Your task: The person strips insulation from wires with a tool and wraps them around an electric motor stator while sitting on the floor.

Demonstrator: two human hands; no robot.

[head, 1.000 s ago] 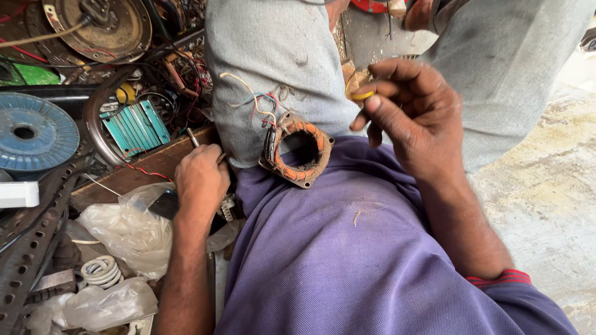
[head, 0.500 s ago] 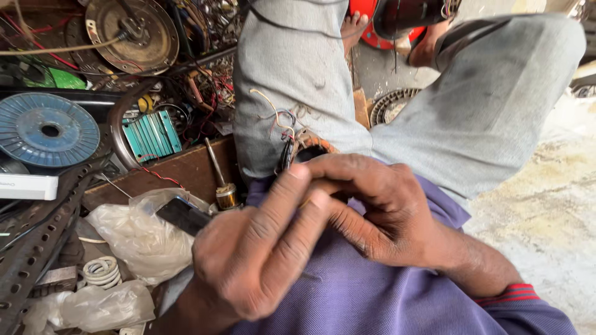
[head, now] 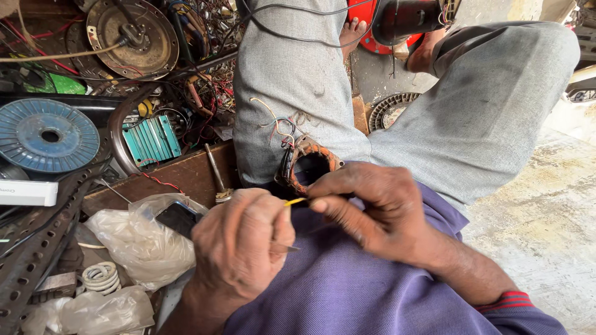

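- the left hand (head: pixel 242 245) is closed with its back to the camera; a thin metal tip shows past the thumb, but what the fist grips is hidden, so its hold cannot be read for certain.
- the right hand (head: pixel 379 214) pinches the end of a short yellow sleeve (head: pixel 295 201) between thumb and forefinger; the sleeve spans the small gap between the two hands.
- the coil winding (head: pixel 308 164), a ring wrapped in orange tape with loose coloured leads, lies on the lap just beyond the right hand's knuckles; its near edge is covered by the fingers.
- a clear plastic bag (head: pixel 139 239) sits just left of the left hand; its contents are too crumpled to make out, and a dark flat item beside it is partly covered.
- a screwdriver (head: pixel 216 174) leans on the wooden board beyond the left hand.
- further left of the left hand: a blue disc (head: pixel 46 133), a teal finned block (head: pixel 151 139), and a white spring (head: pixel 100 277) near the wrist.
- a rusty round motor plate (head: pixel 130 37) lies well beyond, among tangled wires.
- right of the right hand, the concrete floor (head: pixel 540 211) is bare and stained.
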